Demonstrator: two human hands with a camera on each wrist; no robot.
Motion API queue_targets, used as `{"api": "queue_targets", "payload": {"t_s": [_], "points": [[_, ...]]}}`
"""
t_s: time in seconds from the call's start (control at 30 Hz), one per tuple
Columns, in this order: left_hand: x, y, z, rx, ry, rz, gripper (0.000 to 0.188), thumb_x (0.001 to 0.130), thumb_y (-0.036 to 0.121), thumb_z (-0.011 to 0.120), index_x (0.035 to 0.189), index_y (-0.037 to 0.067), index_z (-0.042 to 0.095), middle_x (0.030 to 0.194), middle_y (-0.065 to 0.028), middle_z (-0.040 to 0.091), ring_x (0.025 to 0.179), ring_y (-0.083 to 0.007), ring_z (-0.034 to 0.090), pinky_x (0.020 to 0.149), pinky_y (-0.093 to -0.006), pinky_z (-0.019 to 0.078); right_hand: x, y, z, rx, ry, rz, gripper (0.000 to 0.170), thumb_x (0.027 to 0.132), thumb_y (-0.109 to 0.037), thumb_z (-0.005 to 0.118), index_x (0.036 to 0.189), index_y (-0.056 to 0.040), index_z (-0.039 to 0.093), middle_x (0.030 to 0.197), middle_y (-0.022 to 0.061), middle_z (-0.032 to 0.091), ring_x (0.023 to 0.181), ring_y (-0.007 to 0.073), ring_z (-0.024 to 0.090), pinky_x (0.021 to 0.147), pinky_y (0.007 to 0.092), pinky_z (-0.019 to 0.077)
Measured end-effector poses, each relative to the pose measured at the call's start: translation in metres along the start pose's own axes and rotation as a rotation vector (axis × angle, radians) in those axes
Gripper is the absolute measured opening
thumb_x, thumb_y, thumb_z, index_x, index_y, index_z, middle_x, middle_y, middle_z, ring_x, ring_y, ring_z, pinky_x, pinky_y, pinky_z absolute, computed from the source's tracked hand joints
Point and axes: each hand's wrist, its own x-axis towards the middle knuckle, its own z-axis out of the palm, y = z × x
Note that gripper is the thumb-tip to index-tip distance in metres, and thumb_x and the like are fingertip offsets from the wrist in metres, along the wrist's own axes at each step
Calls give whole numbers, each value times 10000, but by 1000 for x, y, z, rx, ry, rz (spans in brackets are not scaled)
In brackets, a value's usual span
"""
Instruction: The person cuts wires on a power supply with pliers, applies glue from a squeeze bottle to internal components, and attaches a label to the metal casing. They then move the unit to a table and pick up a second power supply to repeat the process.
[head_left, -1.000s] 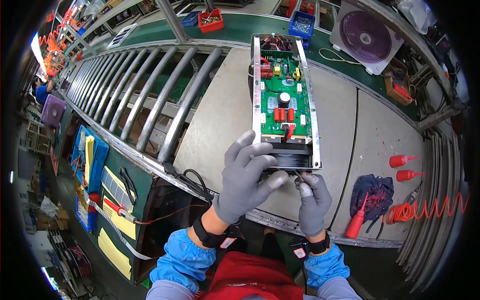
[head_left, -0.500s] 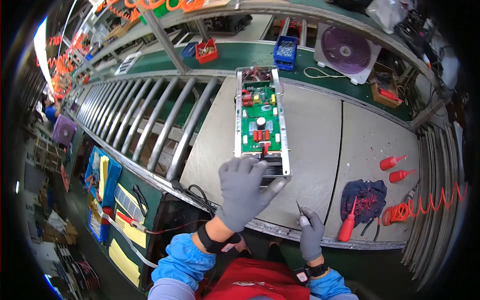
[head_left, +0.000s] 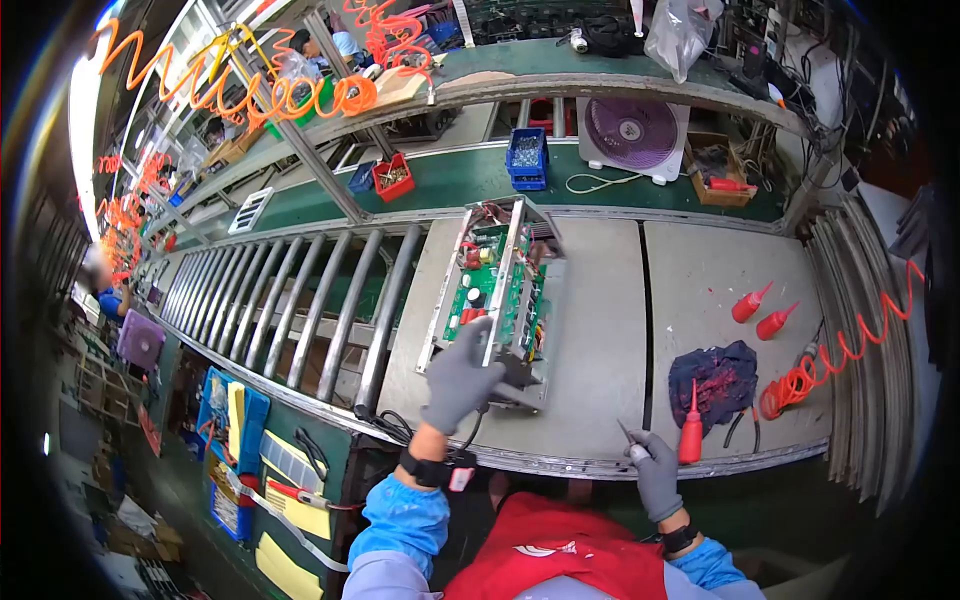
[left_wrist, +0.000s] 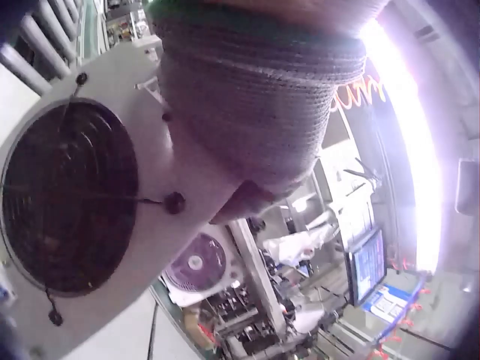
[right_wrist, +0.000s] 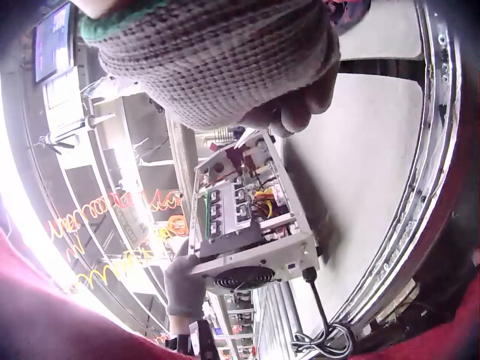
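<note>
An electronics chassis (head_left: 500,300) with green circuit boards and metal side rails stands turned at an angle on the grey worktop. My gloved left hand (head_left: 455,375) grips its near left corner, and the right wrist view shows the same left hand (right_wrist: 184,281) at the frame's edge. A round fan grille (left_wrist: 71,199) in the pale end panel fills the left of the left wrist view. Near the worktop's front edge my gloved right hand (head_left: 657,475) pinches a thin, pointed metal tool (head_left: 626,432), apart from the chassis.
A stained dark cloth (head_left: 712,385) lies at right with a red squeeze bottle (head_left: 691,435); two more bottles are behind it. Rollers (head_left: 300,320) run off to the left. A coiled orange hose (head_left: 800,390) is at far right. A power cord (right_wrist: 322,337) hangs from the chassis.
The chassis has been turned on the worktop, so its side with more boards and wires now shows. My right hand moved away from it with the pointed tool. The head view has tilted up.
</note>
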Motion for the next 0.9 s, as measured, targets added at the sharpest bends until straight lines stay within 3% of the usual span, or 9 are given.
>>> {"api": "queue_targets", "payload": {"t_s": [0.1, 0.27, 0.4, 0.57, 0.67, 0.7, 0.83, 0.87, 0.9], "points": [[19, -32, -46, -336, -159, -88, 656, 649, 78, 765, 1295, 77, 654, 696, 45, 468, 627, -73, 452, 585, -252, 415, 12, 11, 9, -30, -6, -11, 272, 935, -18, 550, 1170, 33, 677, 968, 66, 676, 866, 126, 639, 778, 283, 519], [54, -95, -78, -686, -225, -205, 733, 665, -10, 701, 1385, -27, 567, 727, 8, 559, 650, -82, 551, 578, -222, 431, 24, 6, 46, -77, -48, 23, 291, 939, -34, 541, 1196, 35, 658, 973, 66, 670, 869, 121, 642, 746, 267, 514], [70, -163, -80, -568, -3, -224, 659, 693, -7, 587, 1347, -79, 565, 1048, -126, 694, 820, -161, 648, 684, -254, 515, 19, -14, 84, -16, -20, 55, 291, 937, -38, 545, 1195, 39, 657, 996, 71, 671, 871, 126, 643, 753, 276, 517], [59, -258, -55, -835, -36, -514, 568, 709, 63, 580, 1261, -61, 620, 960, -138, 692, 840, -221, 658, 747, -308, 526, 21, -23, 108, -24, 65, 95, 289, 936, -22, 540, 1192, 46, 656, 1017, 68, 671, 880, 132, 641, 767, 282, 519], [56, -231, -55, 96, 79, -135, 492, 763, 142, 635, 1219, -42, 644, 994, -190, 693, 864, -287, 666, 785, -366, 532, 22, -23, 118, -23, 67, 118, 295, 946, -45, 542, 1205, 44, 651, 996, 67, 670, 874, 130, 638, 759, 277, 521], [53, -184, -61, 597, 217, 3, 452, 795, 222, 695, 1183, -8, 661, 1010, -198, 685, 905, -337, 660, 782, -439, 521, 24, -23, 121, -18, 54, 120, 304, 951, -63, 544, 1217, 41, 646, 979, 68, 670, 873, 131, 638, 758, 276, 523], [26, -110, -24, 152, -92, 335, 491, 823, 310, 742, 1185, -10, 653, 802, -136, 673, 793, -329, 662, 724, -468, 496, 24, -39, 129, -11, -5, 86, 317, 955, -82, 550, 1234, 37, 642, 959, 67, 676, 863, 128, 633, 754, 276, 522], [15, -96, -8, 292, -160, 424, 562, 847, 403, 720, 1222, -7, 639, 767, -124, 669, 763, -324, 667, 716, -462, 493, 22, -42, 127, -18, -9, 83, 308, 954, -72, 551, 1225, 39, 646, 962, 65, 676, 865, 126, 635, 756, 275, 521], [8, -88, 10, 401, -370, 313, 697, 809, 473, 742, 1297, -5, 601, 778, -141, 683, 707, -342, 668, 703, -471, 505, 20, -45, 123, -23, -12, 78, 300, 953, -63, 553, 1217, 41, 650, 964, 64, 677, 866, 125, 636, 758, 274, 520]]}}
